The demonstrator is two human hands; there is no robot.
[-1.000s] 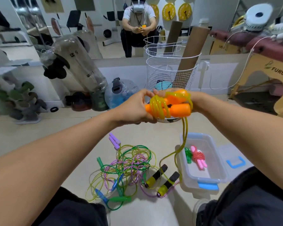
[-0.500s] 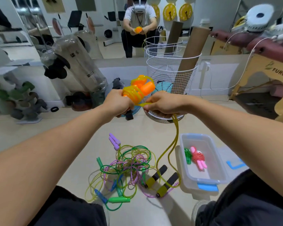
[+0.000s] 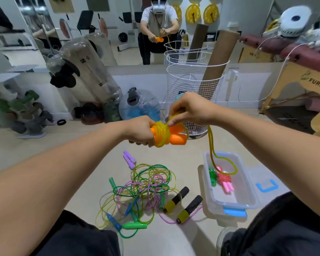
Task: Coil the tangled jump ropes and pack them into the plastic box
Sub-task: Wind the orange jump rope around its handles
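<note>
- Seen from above, head cam view, looking down past two bare forearms to a pale floor (image 3: 78,159).
- Left hand (image 3: 139,131) has its fingers curled tight round a pair of orange handles (image 3: 175,138), held roughly level at chest height.
- Yellow rope (image 3: 161,134) is wound in several turns round those handles, right next to the left hand's fingers.
- Right hand (image 3: 189,109) sits just above the bundle, thumb & fingertips pinching a strand of the same rope.
- Loose end of that rope drops from under the right hand and loops down into the plastic box (image 3: 248,183) (clear, blue latch at the near end).
- Box is on the floor, lower right, just beside the right knee; inside it lie a coiled pink rope (image 3: 224,182) and a green rope (image 3: 212,177), side by side & touching.
- Box lid (image 3: 266,185), clear w/ a blue clip, lies flat on the floor just right of the box.
- Tangled pile (image 3: 146,189) on the floor between the knees: green, yellow & pink-speckled ropes mixed together.
- Around the pile: purple handles (image 3: 129,159) at the far edge, two black-and-yellow handles (image 3: 183,204) on the box side, a green handle (image 3: 135,226) and a blue handle (image 3: 114,221) nearest the viewer.
- Farther off: white wire basket (image 3: 190,84) holding a cardboard tube (image 3: 220,58), by a wall mirror.
</note>
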